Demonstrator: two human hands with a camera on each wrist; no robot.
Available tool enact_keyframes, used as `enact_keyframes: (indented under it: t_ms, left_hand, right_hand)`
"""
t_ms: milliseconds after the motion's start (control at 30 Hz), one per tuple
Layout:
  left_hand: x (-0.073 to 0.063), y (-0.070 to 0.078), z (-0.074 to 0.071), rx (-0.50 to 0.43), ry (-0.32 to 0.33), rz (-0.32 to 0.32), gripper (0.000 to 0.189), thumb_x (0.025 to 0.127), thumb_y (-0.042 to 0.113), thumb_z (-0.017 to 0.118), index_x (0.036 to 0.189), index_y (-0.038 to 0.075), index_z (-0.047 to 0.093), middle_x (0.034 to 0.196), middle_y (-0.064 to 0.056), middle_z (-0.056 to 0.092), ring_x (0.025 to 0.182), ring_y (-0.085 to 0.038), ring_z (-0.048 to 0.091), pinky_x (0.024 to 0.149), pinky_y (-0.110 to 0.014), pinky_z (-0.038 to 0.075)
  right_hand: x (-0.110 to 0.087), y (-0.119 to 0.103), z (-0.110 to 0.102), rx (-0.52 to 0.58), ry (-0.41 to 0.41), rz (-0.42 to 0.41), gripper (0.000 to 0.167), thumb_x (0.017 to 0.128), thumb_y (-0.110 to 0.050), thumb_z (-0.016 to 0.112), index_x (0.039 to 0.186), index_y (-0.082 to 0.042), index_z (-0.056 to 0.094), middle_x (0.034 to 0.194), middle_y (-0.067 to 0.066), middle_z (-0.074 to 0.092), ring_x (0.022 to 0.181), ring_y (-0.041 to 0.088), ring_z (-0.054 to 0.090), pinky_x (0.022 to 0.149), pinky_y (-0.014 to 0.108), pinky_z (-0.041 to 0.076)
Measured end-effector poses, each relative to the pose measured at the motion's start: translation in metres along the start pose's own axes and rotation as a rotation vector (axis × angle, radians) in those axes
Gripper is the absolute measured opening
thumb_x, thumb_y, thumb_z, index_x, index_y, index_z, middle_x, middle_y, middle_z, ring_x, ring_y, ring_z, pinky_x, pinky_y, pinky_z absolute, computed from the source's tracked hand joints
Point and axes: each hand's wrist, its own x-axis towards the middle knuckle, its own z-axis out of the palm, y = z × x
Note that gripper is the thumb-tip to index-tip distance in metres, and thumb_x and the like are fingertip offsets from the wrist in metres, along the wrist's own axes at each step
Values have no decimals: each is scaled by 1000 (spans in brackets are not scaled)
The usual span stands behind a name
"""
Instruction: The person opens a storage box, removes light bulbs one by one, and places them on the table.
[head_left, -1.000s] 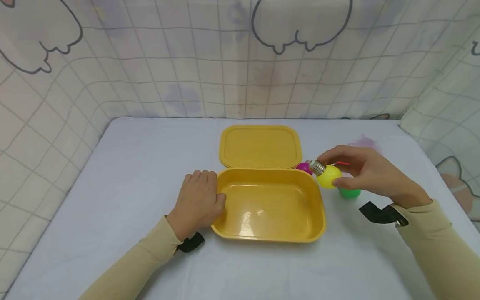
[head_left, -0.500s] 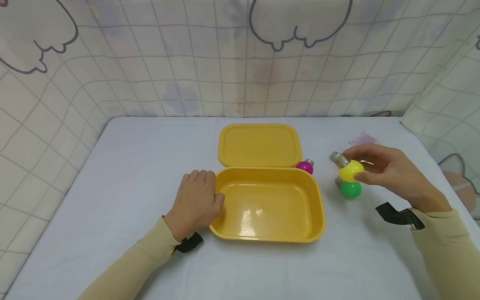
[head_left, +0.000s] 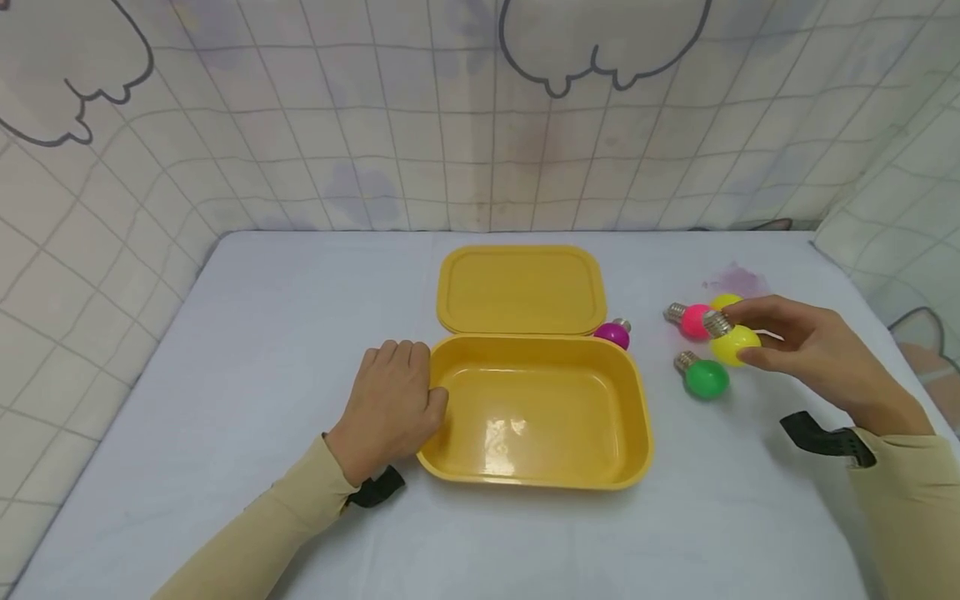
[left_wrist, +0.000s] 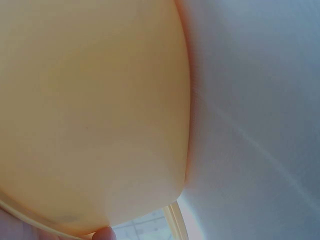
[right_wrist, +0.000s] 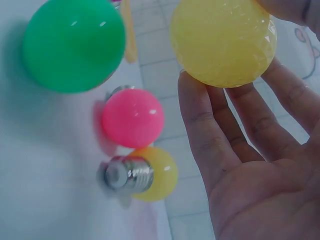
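Note:
My left hand (head_left: 392,406) grips the left rim of a yellow plastic box (head_left: 540,417); the left wrist view shows the box's outer wall (left_wrist: 95,115) close up. Between thumb and fingers, my right hand (head_left: 832,354) pinches a yellow light bulb (head_left: 735,345) by its round globe, its metal screw base pointing up and left. Just left of that hand lie a green bulb (head_left: 707,380) and a pink bulb (head_left: 697,322). A second yellow bulb (head_left: 726,302) is partly hidden behind the fingers; the right wrist view shows its metal base beside the pink one.
The yellow lid (head_left: 522,290) lies flat behind the box. A purple bulb (head_left: 613,335) sits at the box's back right corner, beside the lid. White cloth (head_left: 300,292) covers the table, and a grid-patterned curtain (head_left: 465,125) hangs behind it.
My right hand has carried the yellow bulb from near the box's back right corner to the right, over the other bulbs. The pink and second yellow bulbs have come into view. My left hand stays put.

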Motion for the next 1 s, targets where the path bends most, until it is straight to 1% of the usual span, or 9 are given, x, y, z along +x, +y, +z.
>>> enact_keyframes:
  t_ms: [133, 267, 367, 533, 667, 767, 867, 1000]
  left_hand:
    - [0, 0, -1, -6, -13, -10, 15, 84, 19, 49, 78, 8, 41, 69, -4, 37, 67, -22, 34, 68, -32, 25]
    - [1, 0, 0, -11, -16, -9, 15, 84, 19, 49, 79, 7, 41, 69, -4, 38, 68, -22, 34, 68, -32, 25]
    - [2, 0, 1, -9, -16, -9, 15, 84, 19, 49, 79, 7, 41, 69, -5, 37, 67, -23, 34, 68, -32, 25]
    - [2, 1, 3, -17, -24, -14, 15, 84, 19, 49, 79, 8, 41, 70, -4, 37, 68, -22, 34, 69, -33, 26]
    - [1, 2, 4, -13, -20, -9, 15, 84, 19, 49, 78, 8, 40, 69, -4, 37, 67, -22, 34, 68, -33, 26]
    - [2, 1, 4, -7, -16, -6, 15, 84, 19, 49, 78, 8, 40, 69, -4, 37, 67, -22, 34, 68, -33, 26]
    - [1, 1, 4, -3, -15, -6, 16, 84, 19, 49, 78, 8, 40, 69, -4, 37, 67, -22, 34, 68, -33, 27]
    - [2, 0, 4, -3, -1, 3, 15, 84, 18, 49, 78, 8, 40, 69, -4, 36, 66, -22, 33, 67, -32, 25]
  right_hand:
    - [-1, 8, 0, -41, 6, 13, 44, 93, -11, 74, 135, -11, 62, 125, -19, 64, 111, -9, 61, 89, 2, 47]
    - [-3, 17, -1, -53, 14, 27, 45, 93, -12, 75, 136, -10, 62, 125, -21, 63, 110, -11, 60, 89, 1, 46]
    - [-3, 23, -2, -63, 3, 51, 45, 94, -16, 75, 137, -12, 61, 126, -23, 62, 111, -12, 58, 88, 1, 45]
    - [-2, 31, -6, -113, -11, 84, 47, 94, -23, 75, 138, -15, 61, 126, -26, 58, 112, -15, 53, 87, -1, 43]
    - [-3, 35, -8, -149, -34, 120, 49, 94, -29, 75, 139, -17, 60, 125, -30, 56, 111, -18, 51, 86, -1, 42]
    - [-3, 39, -7, -175, -57, 138, 51, 93, -33, 75, 140, -19, 60, 122, -33, 55, 110, -19, 50, 84, 1, 45]
    - [-1, 43, -6, -197, -70, 136, 51, 93, -34, 76, 140, -19, 61, 120, -36, 54, 109, -20, 49, 84, 2, 46]
    - [0, 44, -7, -197, -97, 129, 53, 93, -33, 76, 140, -16, 60, 119, -38, 55, 108, -21, 48, 83, 1, 46]
